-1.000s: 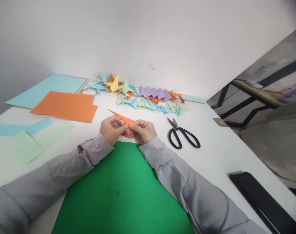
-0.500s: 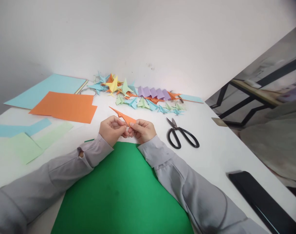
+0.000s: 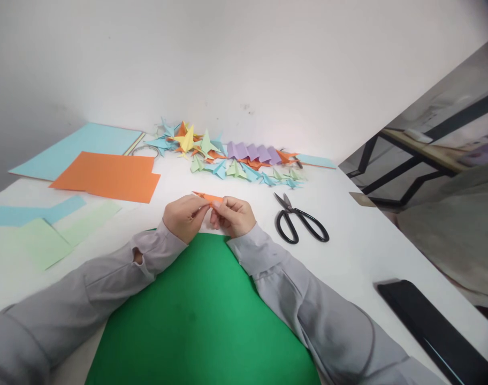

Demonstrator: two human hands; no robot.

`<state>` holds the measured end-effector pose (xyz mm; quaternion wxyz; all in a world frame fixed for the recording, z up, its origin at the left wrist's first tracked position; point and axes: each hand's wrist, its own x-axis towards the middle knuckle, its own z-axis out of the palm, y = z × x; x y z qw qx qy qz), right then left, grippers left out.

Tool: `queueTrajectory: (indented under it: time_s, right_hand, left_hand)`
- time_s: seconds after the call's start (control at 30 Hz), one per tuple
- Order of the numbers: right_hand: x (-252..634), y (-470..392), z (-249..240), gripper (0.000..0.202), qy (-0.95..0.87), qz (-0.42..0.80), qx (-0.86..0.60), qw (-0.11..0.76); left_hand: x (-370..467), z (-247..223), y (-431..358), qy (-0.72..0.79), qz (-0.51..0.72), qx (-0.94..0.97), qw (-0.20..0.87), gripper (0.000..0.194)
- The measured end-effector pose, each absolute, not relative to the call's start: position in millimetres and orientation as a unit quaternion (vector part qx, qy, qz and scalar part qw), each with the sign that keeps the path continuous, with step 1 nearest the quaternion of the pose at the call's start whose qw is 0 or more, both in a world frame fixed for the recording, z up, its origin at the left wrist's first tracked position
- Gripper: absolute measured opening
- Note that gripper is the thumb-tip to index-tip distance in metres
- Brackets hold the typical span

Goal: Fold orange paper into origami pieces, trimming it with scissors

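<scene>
A small folded piece of orange paper (image 3: pixel 212 197) is held up between my two hands, above the far edge of a green sheet (image 3: pixel 204 310). My left hand (image 3: pixel 184 216) pinches it from the left, its fingers covering part of the folds. On the other side, my right hand (image 3: pixel 235 215) grips the right end between thumb and curled fingers. A narrow pointed tip sticks out past the left fingers. To the right of my right hand lie black-handled scissors (image 3: pixel 294 216), blades parted and pointing away.
Folded paper pieces in several colours (image 3: pixel 188 140) line the wall. Left lie an orange sheet (image 3: pixel 107 176), a light blue sheet (image 3: pixel 79 152) and pale green scraps (image 3: pixel 47 243). A black flat object (image 3: pixel 436 326) rests at the right edge of the white table (image 3: pixel 348 256).
The orange paper has turned, so less of it shows and its tip sits lower and further right. My left fingers have closed over it. The scissors and sheets have stayed in place.
</scene>
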<state>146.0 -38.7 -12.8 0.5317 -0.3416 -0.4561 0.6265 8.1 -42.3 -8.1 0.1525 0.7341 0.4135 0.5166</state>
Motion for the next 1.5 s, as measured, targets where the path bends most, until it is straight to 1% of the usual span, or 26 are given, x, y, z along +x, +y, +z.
queueTrajectory:
  time_s: [0.07,0.17,0.27,0.37,0.43,0.5,0.6,0.67,0.73,0.77,0.83,0.87,0.93,1.07,1.17,1.27,1.37,1.43,1.5]
  right_hand:
    - [146.1,-38.9,-12.7,0.039,-0.459,0.631,-0.341,0.524]
    - [147.1,-38.3,-13.3,0.045,-0.453,0.638,-0.343,0.519]
    - [147.2,-39.6,-13.5,0.04,-0.468,0.62,-0.349,0.524]
    - [144.9,-44.9,-12.6,0.035,-0.497,0.602,-0.374,0.5]
    - [142.6,-49.0,-12.0,0.033,-0.516,0.592,-0.394,0.477]
    - [140.8,-51.7,-11.9,0.032,-0.533,0.576,-0.403,0.472]
    - [140.8,-51.8,-13.4,0.033,-0.551,0.537,-0.384,0.511]
    - [141.9,-50.4,-15.4,0.031,-0.561,0.507,-0.36,0.546]
    - [143.1,-49.1,-17.5,0.025,-0.584,0.48,-0.341,0.559]
    - [143.4,-48.7,-18.6,0.027,-0.597,0.466,-0.338,0.559]
    - [143.5,-48.3,-20.2,0.043,-0.618,0.443,-0.339,0.554]
    - [143.3,-48.2,-20.7,0.048,-0.625,0.435,-0.341,0.552]
    - [143.3,-48.2,-20.8,0.05,-0.631,0.425,-0.343,0.551]
    - [145.4,-47.7,-19.2,0.037,-0.662,0.394,-0.352,0.532]
    - [148.1,-46.4,-19.1,0.028,-0.652,0.395,-0.371,0.531]
    - [150.5,-43.4,-19.9,0.024,-0.597,0.436,-0.375,0.559]
    - [153.2,-39.1,-19.8,0.019,-0.52,0.51,-0.375,0.573]
    - [155.1,-36.3,-19.3,0.015,-0.472,0.56,-0.37,0.571]
    - [156.6,-34.1,-18.7,0.013,-0.442,0.592,-0.363,0.568]
  left_hand:
    - [9.2,-6.9,-41.5,0.424,0.535,0.711,0.171,0.011]
    - [11.9,-3.7,-39.8,0.461,0.584,0.62,0.249,0.005]
    - [12.9,1.0,-36.4,0.467,0.634,0.523,0.327,0.008]
    - [11.9,5.0,-32.5,0.445,0.658,0.458,0.399,0.012]
    - [11.4,6.7,-30.7,0.435,0.646,0.41,0.474,0.012]
    - [11.1,8.3,-29.8,0.433,0.618,0.345,0.558,0.011]
    - [10.5,11.0,-29.5,0.422,0.572,0.256,0.655,0.014]
    - [9.6,12.6,-29.5,0.405,0.555,0.223,0.692,0.016]
    - [8.7,13.5,-29.4,0.391,0.541,0.203,0.716,0.015]
    - [8.3,13.6,-29.3,0.384,0.532,0.197,0.728,0.014]
    - [8.1,13.2,-29.3,0.372,0.512,0.194,0.75,0.014]
    - [8.3,12.6,-29.3,0.367,0.503,0.2,0.756,0.014]
    - [9.3,10.9,-29.9,0.364,0.491,0.224,0.759,0.014]
    - [12.6,6.7,-32.8,0.368,0.468,0.312,0.74,0.011]
    - [13.6,4.2,-35.0,0.381,0.452,0.375,0.714,0.018]
    - [11.4,2.8,-35.5,0.403,0.466,0.463,0.637,0.023]
    - [8.0,2.1,-34.3,0.394,0.519,0.53,0.542,0.032]
    - [6.3,1.1,-32.8,0.371,0.539,0.554,0.513,0.037]
    - [5.3,-1.1,-30.9,0.352,0.538,0.578,0.503,0.032]
